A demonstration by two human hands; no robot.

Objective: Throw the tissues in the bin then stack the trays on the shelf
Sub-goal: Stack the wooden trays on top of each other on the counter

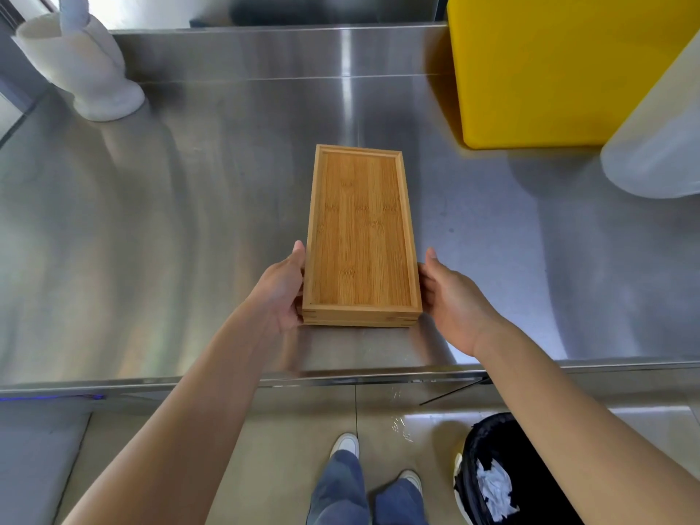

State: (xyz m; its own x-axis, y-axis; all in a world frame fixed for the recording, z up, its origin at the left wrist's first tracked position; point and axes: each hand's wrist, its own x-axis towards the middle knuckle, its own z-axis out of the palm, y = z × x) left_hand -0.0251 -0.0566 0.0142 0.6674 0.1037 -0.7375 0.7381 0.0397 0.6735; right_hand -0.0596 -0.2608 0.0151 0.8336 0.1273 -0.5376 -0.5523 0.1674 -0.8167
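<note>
A stack of bamboo trays [360, 229] lies lengthwise on the steel shelf surface [151, 221], near its front edge; layered corners show at the near end. My left hand [280, 289] presses against the stack's left side, thumb along the rim and fingers curled at the lower corner. My right hand [454, 301] is against the right side, fingers touching the wall. The top tray holds nothing. On the floor at the lower right stands a black-lined bin [469, 441] with crumpled white tissues [494, 490] inside.
A yellow box [549, 70] stands at the back right, with a white cylindrical container [659, 145] in front of it. A white hand-shaped ornament [75, 70] sits at the back left. My legs and shoes [346, 445] are on the tiled floor below the shelf's front edge.
</note>
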